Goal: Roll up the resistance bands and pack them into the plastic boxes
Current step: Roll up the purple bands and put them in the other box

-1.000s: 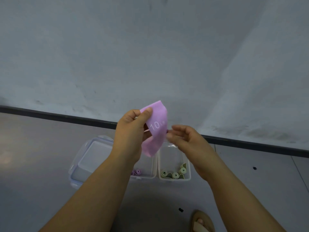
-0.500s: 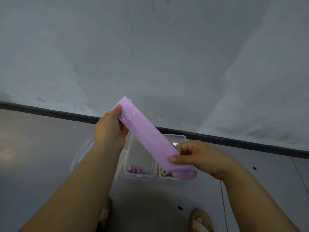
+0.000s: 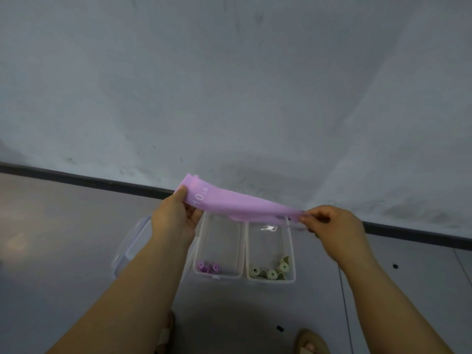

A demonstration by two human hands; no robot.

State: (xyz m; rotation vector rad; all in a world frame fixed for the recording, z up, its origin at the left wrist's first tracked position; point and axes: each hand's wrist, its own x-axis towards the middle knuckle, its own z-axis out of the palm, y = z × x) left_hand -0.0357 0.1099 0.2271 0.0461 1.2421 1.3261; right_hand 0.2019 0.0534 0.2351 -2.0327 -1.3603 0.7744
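**Q:** Band?
**A:** Purple resistance band, unrolled, "10 LB" printed on it. It's up in the air, stretched between my hands, above the far ends of both boxes.

**Q:** Hands?
**A:** My left hand grips the printed end, thumb on top, fingers curled underneath. My right hand pinches the other end between thumb and fingertips. The left end sits higher and the band slopes down to the right.

**Q:** Boxes?
**A:** Two clear plastic ones, lids off, side by side on the floor, near its far edge by the dark baseboard. The left box has two purple rolls at its near end. The right box has a few green rolls at its near end, one partly loose.

**Q:** Anything else?
**A:** A clear lid lies just left of the left box, partly behind my forearm. A sandal shows at the near edge.
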